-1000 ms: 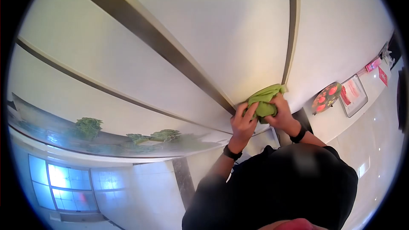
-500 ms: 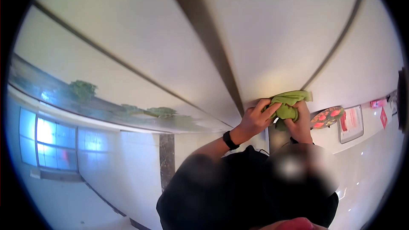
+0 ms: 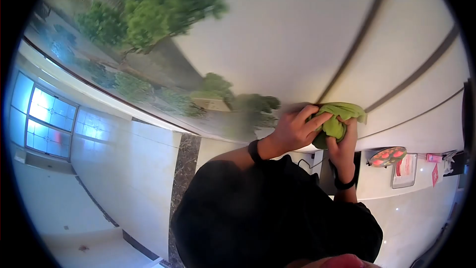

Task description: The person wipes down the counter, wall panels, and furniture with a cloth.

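Note:
My left hand (image 3: pixel 295 128), with a dark band on its wrist, has its fingers closed on a crumpled green cloth (image 3: pixel 333 128). My right hand (image 3: pixel 344 145), also with a dark wristband, grips the cloth from the other side, thumb along its lower edge. Both hands bunch the cloth together close to a pale wall surface (image 3: pixel 277 44) with dark lines. Some of the fingers are hidden in the folds, and I cannot tell how firmly the cloth touches the surface.
Green trees (image 3: pixel 168 10) are pictured on the surface at left. A bright window (image 3: pixel 47 119) stands far left. At right are a round red-patterned item (image 3: pixel 387 157), a tray-like framed item (image 3: pixel 404 170) and a pink pack (image 3: pixel 434 158). A dark item (image 3: pixel 331 176) sits behind my right forearm.
My view has turned, so the pictured trees show larger and the dark lines lie farther right. Both hands still hold the cloth, and more of my right forearm shows.

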Tool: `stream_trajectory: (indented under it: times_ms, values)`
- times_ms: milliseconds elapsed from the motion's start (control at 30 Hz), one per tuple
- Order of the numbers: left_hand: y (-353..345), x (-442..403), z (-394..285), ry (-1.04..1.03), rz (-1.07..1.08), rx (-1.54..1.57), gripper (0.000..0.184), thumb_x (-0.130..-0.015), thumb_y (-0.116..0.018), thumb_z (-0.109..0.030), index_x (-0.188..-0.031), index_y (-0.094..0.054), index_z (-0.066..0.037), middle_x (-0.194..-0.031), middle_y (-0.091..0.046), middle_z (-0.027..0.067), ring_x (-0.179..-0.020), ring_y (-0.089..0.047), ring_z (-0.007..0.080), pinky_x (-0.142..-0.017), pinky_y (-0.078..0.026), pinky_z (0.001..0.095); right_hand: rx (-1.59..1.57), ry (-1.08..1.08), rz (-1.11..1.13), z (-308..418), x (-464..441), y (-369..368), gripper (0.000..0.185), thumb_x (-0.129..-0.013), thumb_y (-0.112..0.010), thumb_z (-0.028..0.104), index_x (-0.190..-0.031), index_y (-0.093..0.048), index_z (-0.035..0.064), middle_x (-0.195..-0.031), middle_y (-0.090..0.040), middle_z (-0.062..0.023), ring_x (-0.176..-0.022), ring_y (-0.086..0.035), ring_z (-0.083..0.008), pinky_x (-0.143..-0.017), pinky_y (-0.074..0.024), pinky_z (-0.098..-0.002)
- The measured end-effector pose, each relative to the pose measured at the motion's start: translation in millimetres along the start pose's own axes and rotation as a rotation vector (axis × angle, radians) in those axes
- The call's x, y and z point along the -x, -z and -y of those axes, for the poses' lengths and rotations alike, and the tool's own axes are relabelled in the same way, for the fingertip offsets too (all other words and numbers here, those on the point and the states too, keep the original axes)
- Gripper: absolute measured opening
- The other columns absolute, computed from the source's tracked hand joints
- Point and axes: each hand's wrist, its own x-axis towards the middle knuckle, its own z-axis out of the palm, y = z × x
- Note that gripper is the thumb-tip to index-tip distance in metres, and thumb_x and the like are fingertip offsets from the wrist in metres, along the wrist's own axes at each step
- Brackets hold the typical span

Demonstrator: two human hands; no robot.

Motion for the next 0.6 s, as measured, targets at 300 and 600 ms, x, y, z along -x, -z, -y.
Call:
stream_trajectory:
  times_ms: [300,600]
  values:
    - [148.0,31.9,61.1,0.181,0.010,0.090,0.043,-0.074,-0.072,-0.009,-0.116,-0.066,-0.015,-0.097,-0.058,0.0039,-0.065,-0.063,0.0230,-0.054,-0.052,0.0348,-0.111,-0.033,-0.054,88.8,-14.1,-145.0,0.038,-0.073,-0.057,-0.001,-0.110,-0.050,-0.0020,-0.101,-0.056,-0.0167,-0.092,-0.057,-0.0254,-0.084,-0.0474,-0.0344]
    - [248.8,91.6,115.2,0.348,-0.067,0.064,0.042,-0.073,-0.072,-0.008,-0.114,-0.066,-0.017,-0.101,-0.060,0.0060,-0.074,-0.065,0.0286,-0.062,-0.054,0.0391,0.026,0.084,0.072,152.3,-24.7,-252.5,0.040,-0.072,-0.065,0.002,-0.110,-0.053,0.0033,-0.104,-0.059,-0.0176,-0.094,-0.059,-0.0386,-0.082,-0.0488,-0.0406]
